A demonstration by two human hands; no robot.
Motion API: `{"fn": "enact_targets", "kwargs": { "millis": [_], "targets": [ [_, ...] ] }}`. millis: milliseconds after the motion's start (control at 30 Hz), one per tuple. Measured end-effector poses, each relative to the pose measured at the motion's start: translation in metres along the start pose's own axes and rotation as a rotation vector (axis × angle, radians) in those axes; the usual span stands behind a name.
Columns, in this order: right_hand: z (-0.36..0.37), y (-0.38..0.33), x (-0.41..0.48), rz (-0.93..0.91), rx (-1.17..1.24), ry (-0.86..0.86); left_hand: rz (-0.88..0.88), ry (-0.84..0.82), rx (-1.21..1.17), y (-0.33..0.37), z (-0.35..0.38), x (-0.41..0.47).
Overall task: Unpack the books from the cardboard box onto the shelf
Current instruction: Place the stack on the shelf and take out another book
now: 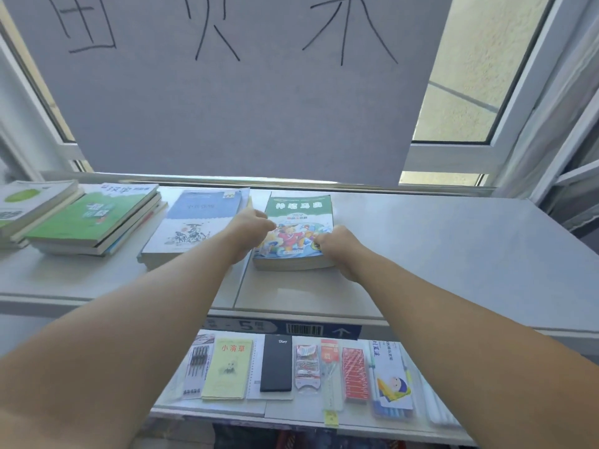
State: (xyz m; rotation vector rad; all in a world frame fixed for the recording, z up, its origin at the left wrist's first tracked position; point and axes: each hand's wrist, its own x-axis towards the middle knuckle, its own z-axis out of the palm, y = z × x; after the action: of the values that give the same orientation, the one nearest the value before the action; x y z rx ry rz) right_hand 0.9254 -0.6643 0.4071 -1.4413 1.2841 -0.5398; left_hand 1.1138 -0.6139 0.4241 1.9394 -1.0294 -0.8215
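Note:
A green picture book [296,218] with a cartoon cover lies flat on the grey top shelf [437,254], its title facing away from me. My left hand [249,233] grips its left edge, fingers curled onto the cover. My right hand [337,246] holds its right near corner, fingers curled on the cover. To the left lies a blue-and-white book [194,222] on a thin stack. Further left sit a stack topped by a green book [94,218] and another stack [29,202] at the frame edge. The cardboard box is out of view.
A lower shelf [291,413] holds stationery: pens [196,367], a yellow notepad [228,367], a black diary [276,362], clip packs, red boxes. Behind the top shelf hangs a grey sheet [243,108] with handwritten characters over a window [460,92]. Bare shelf surface extends to the right.

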Motion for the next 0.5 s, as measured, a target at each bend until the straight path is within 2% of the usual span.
{"fn": "enact_targets", "kwargs": {
  "millis": [133,333,500],
  "targets": [
    [0.006,0.001,0.001,-0.012,-0.043,0.006,0.007,0.009,-0.038,0.000,0.005,-0.015],
    [0.011,-0.004,-0.013,-0.039,-0.347,0.115,-0.037,0.011,-0.050,-0.012,-0.002,-0.031],
    [0.018,-0.022,-0.041,-0.351,-0.534,0.306,-0.060,-0.060,-0.139,-0.020,-0.020,-0.052]
  ]
}}
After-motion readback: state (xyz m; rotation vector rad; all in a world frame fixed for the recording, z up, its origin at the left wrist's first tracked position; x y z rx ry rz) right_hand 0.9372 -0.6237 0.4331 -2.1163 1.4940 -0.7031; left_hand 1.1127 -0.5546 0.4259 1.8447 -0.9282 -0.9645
